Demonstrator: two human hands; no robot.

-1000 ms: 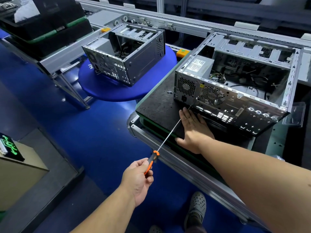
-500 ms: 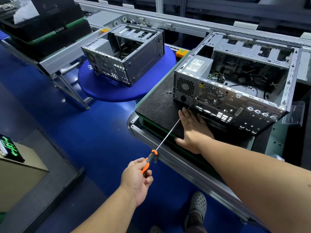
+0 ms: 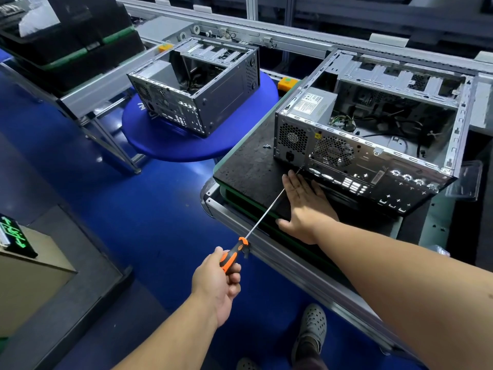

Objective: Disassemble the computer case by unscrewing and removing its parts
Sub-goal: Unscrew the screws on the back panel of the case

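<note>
An open grey computer case [image 3: 373,145] lies on its side on a black mat [image 3: 248,166], its rear panel facing me. My left hand [image 3: 216,284] grips the orange-and-black handle of a long screwdriver [image 3: 264,214]. Its thin shaft runs up and right, and the tip meets the lower edge of the rear panel below the power supply. My right hand [image 3: 306,206] lies flat on the mat with straight fingers, fingertips against the base of the case beside the screwdriver tip. A loose screw [image 3: 266,146] lies on the mat left of the case.
A second open computer case [image 3: 197,86] stands on a round blue table [image 3: 165,145] at the back left. A metal conveyor frame [image 3: 280,30] runs behind both. A clear plastic tray [image 3: 466,180] sits right of the case. A beige box [image 3: 26,276] stands at lower left.
My left hand has turned slightly on the screwdriver handle, with the tip staying at the same spot on the rear panel. My right hand has not moved.
</note>
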